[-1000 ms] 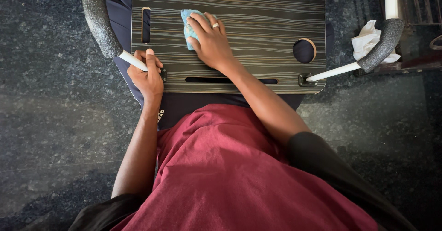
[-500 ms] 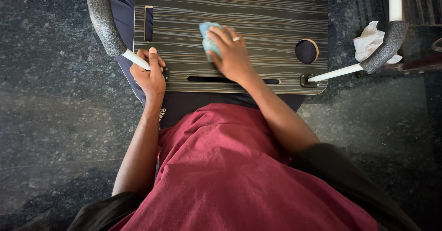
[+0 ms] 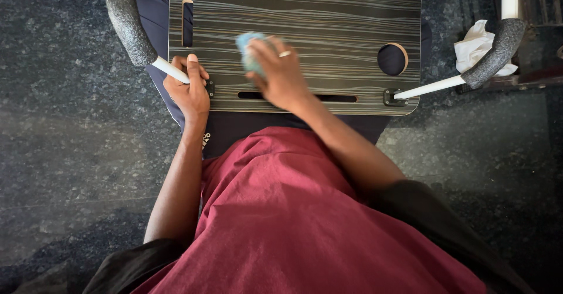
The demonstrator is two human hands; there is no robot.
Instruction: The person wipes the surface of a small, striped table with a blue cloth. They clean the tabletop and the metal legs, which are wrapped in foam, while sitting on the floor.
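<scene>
A small lap table (image 3: 328, 18) with a dark striped wood-grain top lies across my lap. My right hand (image 3: 280, 74), wearing a ring, presses a light blue cloth (image 3: 247, 49) flat on the top, near its middle and left of centre; the hand is motion-blurred. My left hand (image 3: 189, 90) grips the table's near left corner, where a white leg with a grey foam sleeve (image 3: 126, 18) joins. A round hole (image 3: 393, 59) and a long slot (image 3: 328, 97) are cut into the top.
A second white leg with a grey foam sleeve (image 3: 492, 51) juts out at the right. Crumpled white tissue (image 3: 478, 45) lies beside it on the dark speckled floor (image 3: 70, 141). My red garment (image 3: 305, 212) fills the foreground.
My right hand and the blue cloth slid right across the top, then back to the left. My left hand kept its grip on the corner.
</scene>
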